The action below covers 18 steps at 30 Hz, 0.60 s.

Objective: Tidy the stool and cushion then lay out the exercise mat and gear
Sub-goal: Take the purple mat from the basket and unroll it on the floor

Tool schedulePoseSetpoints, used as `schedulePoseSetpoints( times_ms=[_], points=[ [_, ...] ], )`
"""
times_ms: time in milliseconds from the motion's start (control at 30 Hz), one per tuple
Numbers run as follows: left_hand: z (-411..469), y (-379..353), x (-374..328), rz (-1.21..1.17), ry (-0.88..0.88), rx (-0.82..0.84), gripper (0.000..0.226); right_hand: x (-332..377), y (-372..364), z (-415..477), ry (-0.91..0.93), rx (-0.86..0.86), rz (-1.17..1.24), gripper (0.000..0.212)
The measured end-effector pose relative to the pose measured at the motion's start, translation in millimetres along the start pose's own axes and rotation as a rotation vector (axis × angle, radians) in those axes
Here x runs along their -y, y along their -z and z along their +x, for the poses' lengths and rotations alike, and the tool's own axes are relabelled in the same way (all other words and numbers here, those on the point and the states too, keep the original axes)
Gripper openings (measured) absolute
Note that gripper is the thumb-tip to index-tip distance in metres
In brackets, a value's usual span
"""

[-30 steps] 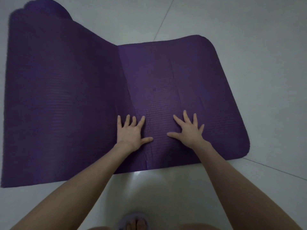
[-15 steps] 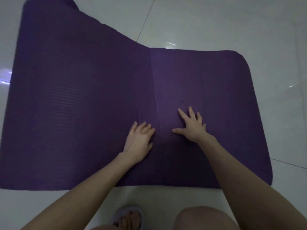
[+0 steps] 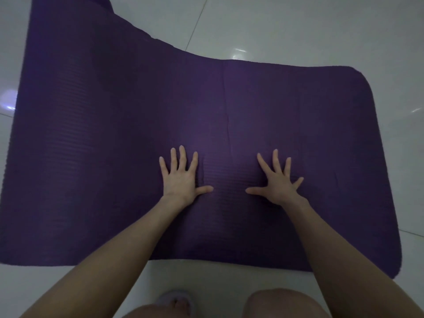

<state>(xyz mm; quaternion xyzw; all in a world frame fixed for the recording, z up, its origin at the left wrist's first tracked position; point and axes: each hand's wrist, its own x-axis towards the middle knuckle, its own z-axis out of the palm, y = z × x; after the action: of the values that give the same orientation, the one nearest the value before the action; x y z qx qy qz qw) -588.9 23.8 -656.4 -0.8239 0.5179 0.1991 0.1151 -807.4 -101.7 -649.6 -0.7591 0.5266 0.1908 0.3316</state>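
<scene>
**Both hands flat: left hand (image 3: 181, 179) and right hand (image 3: 278, 185) on the purple mat (image 3: 103, 134)**

Pressing palm-down on the mat with the left hand, fingers straight and fanned, thumb stuck out toward the right. Same pose on the right: fingers splayed wider, thumb pointing back at the left, a bare ribbed strip of mat between the two thumbs. Holding nothing, pinching nothing. Ahead of the gap between the hands, a thin crease running away across the mat. Left of the left hand, a long stretch of mat with its far edge bending away. Right of the right hand, the rounded mat end on the pale tiled floor (image 3: 298, 31). Behind the wrists, a slippered foot (image 3: 176, 302) and a bare knee (image 3: 282, 304).
</scene>
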Motion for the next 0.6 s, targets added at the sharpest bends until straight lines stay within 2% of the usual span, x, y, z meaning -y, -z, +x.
schedulePoseSetpoints(
  times_ms=[167, 300, 467, 600],
  points=[
    [4, -10, -35, -0.107, -0.126, 0.030, 0.110, -44, 8, -14, -0.110, -0.009, 0.032, 0.106],
    [2, 0, -33, -0.166, -0.175, 0.060, 0.102, -37, 7, -16, -0.143, 0.014, 0.043, 0.110],
    [-19, 22, -10, -0.154, -0.190, -0.062, 0.087, 5, 8, -12, -0.063, 0.043, 0.047, 0.107],
    [-40, 52, 29, -0.044, -0.067, -0.145, 0.085, 67, 20, -8, 0.102, 0.019, 0.031, 0.104]
  ],
)
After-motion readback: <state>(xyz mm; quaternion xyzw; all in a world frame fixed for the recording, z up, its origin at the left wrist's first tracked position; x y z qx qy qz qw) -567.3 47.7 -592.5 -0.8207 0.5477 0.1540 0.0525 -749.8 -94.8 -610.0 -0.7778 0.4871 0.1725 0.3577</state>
